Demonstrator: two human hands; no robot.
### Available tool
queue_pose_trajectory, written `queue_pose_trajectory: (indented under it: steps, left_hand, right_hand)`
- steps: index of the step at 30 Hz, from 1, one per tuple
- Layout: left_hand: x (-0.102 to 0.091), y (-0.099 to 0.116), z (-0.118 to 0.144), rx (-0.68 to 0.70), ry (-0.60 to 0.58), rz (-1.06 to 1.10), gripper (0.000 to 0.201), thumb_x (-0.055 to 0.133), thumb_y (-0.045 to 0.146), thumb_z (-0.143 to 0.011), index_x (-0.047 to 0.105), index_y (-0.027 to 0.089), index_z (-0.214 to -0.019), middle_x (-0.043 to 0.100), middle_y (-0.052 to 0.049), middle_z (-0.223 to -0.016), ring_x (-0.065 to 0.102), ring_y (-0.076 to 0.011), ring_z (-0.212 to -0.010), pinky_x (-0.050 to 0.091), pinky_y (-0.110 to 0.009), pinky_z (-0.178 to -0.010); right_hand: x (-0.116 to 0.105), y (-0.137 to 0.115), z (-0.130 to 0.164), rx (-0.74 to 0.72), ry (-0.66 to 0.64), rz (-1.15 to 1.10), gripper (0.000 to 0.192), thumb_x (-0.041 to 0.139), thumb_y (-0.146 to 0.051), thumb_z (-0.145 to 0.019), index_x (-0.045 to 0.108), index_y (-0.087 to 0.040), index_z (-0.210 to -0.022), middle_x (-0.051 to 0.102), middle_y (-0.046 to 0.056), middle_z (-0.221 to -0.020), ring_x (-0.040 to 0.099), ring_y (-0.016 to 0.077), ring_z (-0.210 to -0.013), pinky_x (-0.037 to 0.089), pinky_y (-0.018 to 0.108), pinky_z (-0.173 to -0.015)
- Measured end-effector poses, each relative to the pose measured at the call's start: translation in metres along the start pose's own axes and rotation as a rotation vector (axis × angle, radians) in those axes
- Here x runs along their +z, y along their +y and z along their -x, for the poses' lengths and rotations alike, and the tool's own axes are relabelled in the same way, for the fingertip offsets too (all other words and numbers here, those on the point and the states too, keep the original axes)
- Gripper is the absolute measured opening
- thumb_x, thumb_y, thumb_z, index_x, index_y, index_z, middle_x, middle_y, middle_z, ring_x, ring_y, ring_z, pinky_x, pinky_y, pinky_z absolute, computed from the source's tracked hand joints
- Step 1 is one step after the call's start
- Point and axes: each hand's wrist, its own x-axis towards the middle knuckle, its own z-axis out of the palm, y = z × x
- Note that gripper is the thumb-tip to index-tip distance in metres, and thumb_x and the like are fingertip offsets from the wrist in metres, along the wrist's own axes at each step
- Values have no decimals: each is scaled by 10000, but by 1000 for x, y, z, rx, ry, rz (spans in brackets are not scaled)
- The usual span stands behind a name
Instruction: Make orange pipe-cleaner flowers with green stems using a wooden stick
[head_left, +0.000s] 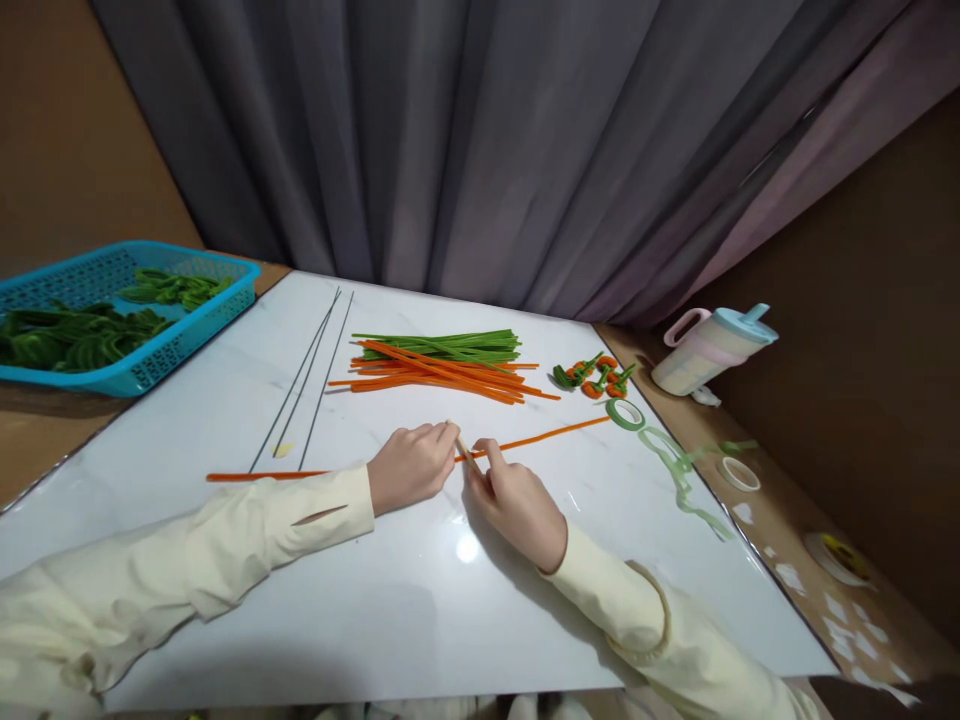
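Observation:
Between my two hands, a short pale stick (466, 450), which looks wooden, is held slantwise. My left hand (412, 466) is closed, its fingertips at the stick's upper end. My right hand (519, 502) pinches the lower end between thumb and fingers. An orange pipe cleaner (555, 434) runs from the stick to the right across the white table. Further orange length (259, 476) shows left of my left sleeve; whether the two join behind my hand is hidden. Beyond my hands lie a bundle of orange pipe cleaners (450, 378) and a green bundle (457, 346).
Three thin dark wires (324, 390) lie at the left. A blue basket (195, 335) holds green leafy pieces. At the right are small orange-and-green pieces (600, 376), green tape (625, 414), loose strips (679, 470), a tumbler (709, 350) and a white roll (739, 475).

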Motion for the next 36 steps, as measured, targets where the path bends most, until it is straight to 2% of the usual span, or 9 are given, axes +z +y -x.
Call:
queue_pose_trajectory:
  steps: [3, 7, 12, 19, 23, 25, 28, 31, 36]
  left_hand:
    - [1, 0, 0, -9, -53, 31, 154, 369, 171, -897, 456, 137, -1020, 647, -51, -824, 651, -194, -746, 453, -276, -515]
    - [3, -1, 0, 57, -69, 36, 239, 364, 153, -901, 418, 139, -1133, 645, -74, -940, 645, -198, -848, 481, -279, -555]
    - [0, -2, 0, 106, -143, 36, 170, 398, 128, -889, 537, 165, -980, 635, -51, -870, 622, -186, -824, 469, -258, -550]
    - [3, -4, -1, 193, -94, 22, 222, 383, 127, -886, 568, 149, -1006, 628, -54, -828, 616, -190, -767, 449, -271, -524]
    - [4, -6, -1, 261, -84, -2, 268, 389, 126, -872, 545, 108, -1089, 640, -76, -884, 623, -196, -777, 451, -281, -523]
    - [3, -6, -1, 274, -89, -4, 282, 388, 127, -871, 538, 99, -1108, 645, -84, -901, 625, -192, -779, 450, -275, -527]
    - [2, -6, -2, 284, -104, 10, 286, 388, 131, -866, 541, 102, -1106, 649, -91, -930, 629, -186, -783, 449, -262, -532]
    - [1, -6, -4, 288, -114, 24, 314, 386, 135, -857, 535, 98, -1132, 652, -98, -954, 637, -189, -791, 452, -258, -531]
    - [0, -5, -6, 279, -152, 60, 356, 395, 148, -844, 525, 99, -1172, 671, -81, -898, 647, -197, -758, 464, -266, -538]
  right_hand:
    - [3, 0, 0, -13, 16, 12, 197, 386, -217, -905, 430, -164, -1089, 632, 14, -637, 591, 194, -559, 263, 231, -516]
    - [7, 2, -2, -68, 41, -41, 170, 408, -225, -893, 438, -185, -1055, 620, -11, -635, 575, 175, -550, 271, 229, -523]
    - [6, 5, -4, -127, 42, -192, 158, 459, -219, -854, 438, -205, -1010, 585, -39, -636, 539, 148, -547, 297, 221, -536]
    - [9, 9, -1, -144, 81, -315, 214, 528, -223, -835, 424, -196, -1020, 541, -46, -644, 516, 137, -539, 378, 229, -548]
    - [10, 9, 11, -193, 145, -186, 140, 541, -210, -845, 484, -180, -970, 589, 7, -735, 557, 150, -582, 426, 248, -540]
    - [11, 8, 19, -241, 208, -60, 74, 522, -203, -861, 522, -175, -929, 616, 57, -852, 598, 174, -671, 452, 261, -542]
    - [14, 8, 27, -325, 305, 45, 135, 454, -189, -899, 558, -171, -984, 619, 98, -1017, 617, 207, -842, 506, 278, -589]
    - [17, 10, 30, -377, 328, 29, 208, 396, -184, -924, 579, -152, -1017, 617, 112, -1029, 616, 202, -863, 547, 295, -638]
    - [21, 14, 29, -373, 323, -107, 252, 365, -165, -927, 613, -148, -892, 602, 113, -942, 625, 178, -828, 570, 302, -704]
